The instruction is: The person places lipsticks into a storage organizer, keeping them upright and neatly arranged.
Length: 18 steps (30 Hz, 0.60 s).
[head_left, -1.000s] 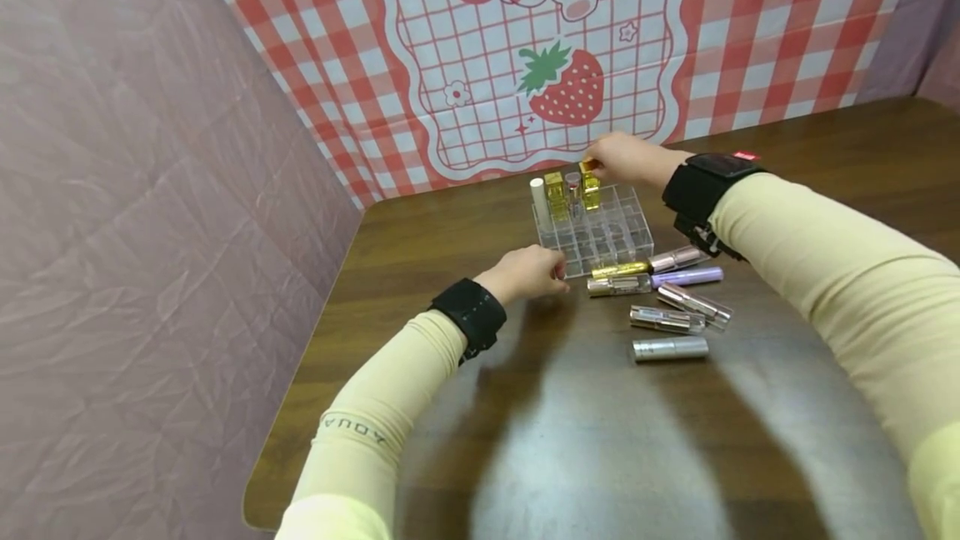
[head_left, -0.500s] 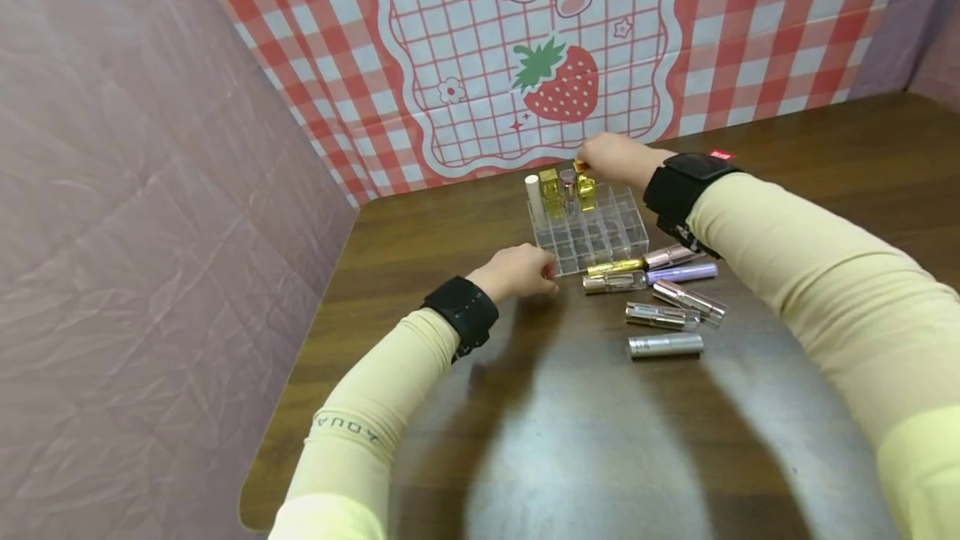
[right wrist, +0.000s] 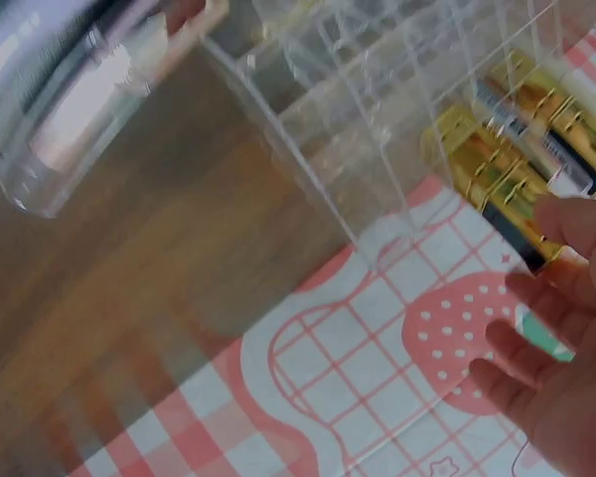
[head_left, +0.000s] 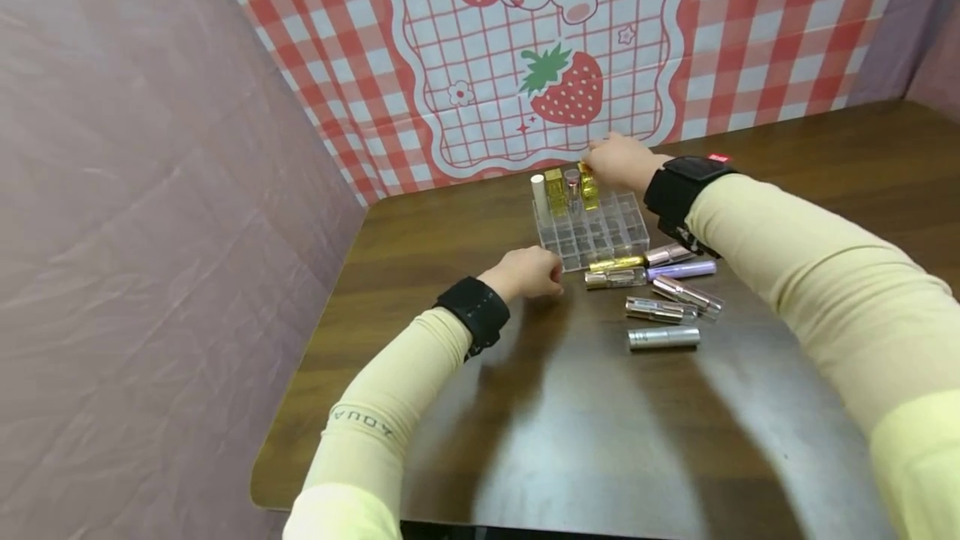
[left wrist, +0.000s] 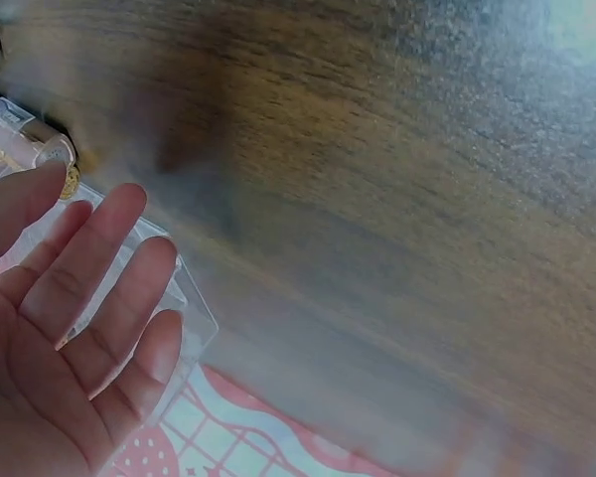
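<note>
A clear plastic grid organizer [head_left: 630, 219] stands near the back of the table. In its back row are a white tube [head_left: 540, 197], a square gold lipstick [head_left: 555, 190], a clear-capped lipstick [head_left: 573, 188] and a second gold lipstick [head_left: 590, 197]. My right hand [head_left: 621, 162] pinches the top of this second gold lipstick between thumb and fingertips. In the right wrist view its gold body [right wrist: 477, 164] runs down into a slot. My left hand [head_left: 528, 272] lies at the organizer's front left corner, fingers relaxed and slightly bent, with nothing held.
Several lipstick tubes lie on the table right of and before the organizer, among them a gold one [head_left: 617, 264], a lilac one [head_left: 681, 269] and a silver one [head_left: 664, 338]. A strawberry-print checked cloth [head_left: 517, 82] hangs behind the table.
The head view has shifted slightly. My right hand stays at the top of the second gold lipstick, its fingers a little moved; my left hand keeps its place by the organizer's corner.
</note>
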Available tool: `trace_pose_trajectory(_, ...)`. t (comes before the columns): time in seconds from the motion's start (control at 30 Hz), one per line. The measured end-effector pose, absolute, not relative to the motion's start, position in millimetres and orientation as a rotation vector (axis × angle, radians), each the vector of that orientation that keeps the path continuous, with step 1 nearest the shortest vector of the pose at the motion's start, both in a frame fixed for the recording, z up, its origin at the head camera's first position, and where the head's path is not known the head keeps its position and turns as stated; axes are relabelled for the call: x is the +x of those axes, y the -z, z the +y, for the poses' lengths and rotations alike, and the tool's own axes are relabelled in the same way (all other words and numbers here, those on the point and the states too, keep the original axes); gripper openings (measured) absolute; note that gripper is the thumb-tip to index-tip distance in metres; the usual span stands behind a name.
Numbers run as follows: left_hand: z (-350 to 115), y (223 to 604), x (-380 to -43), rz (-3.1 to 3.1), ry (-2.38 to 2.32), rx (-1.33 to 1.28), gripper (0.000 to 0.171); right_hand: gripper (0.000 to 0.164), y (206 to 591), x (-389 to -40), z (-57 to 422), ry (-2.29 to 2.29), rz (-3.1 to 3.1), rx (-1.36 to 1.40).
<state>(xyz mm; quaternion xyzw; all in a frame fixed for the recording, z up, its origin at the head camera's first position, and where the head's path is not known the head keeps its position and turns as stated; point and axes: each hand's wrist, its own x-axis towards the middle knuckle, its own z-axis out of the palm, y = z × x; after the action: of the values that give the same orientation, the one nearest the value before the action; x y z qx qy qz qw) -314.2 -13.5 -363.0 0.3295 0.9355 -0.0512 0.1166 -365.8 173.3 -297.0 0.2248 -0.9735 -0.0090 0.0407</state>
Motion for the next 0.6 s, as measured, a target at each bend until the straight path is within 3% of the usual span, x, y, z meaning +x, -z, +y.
trace_pose_trajectory(0.17,-7,362,-313,2.762,0.198,0.998,0.016,0.044,294,-353,190,-0.048,-2.986,0.599)
trace_pose_trajectory(0.6,30,371,-310,2.763,0.415,1.123,0.019,0.035,291,-324,246,-0.011,-2.883,0.606)
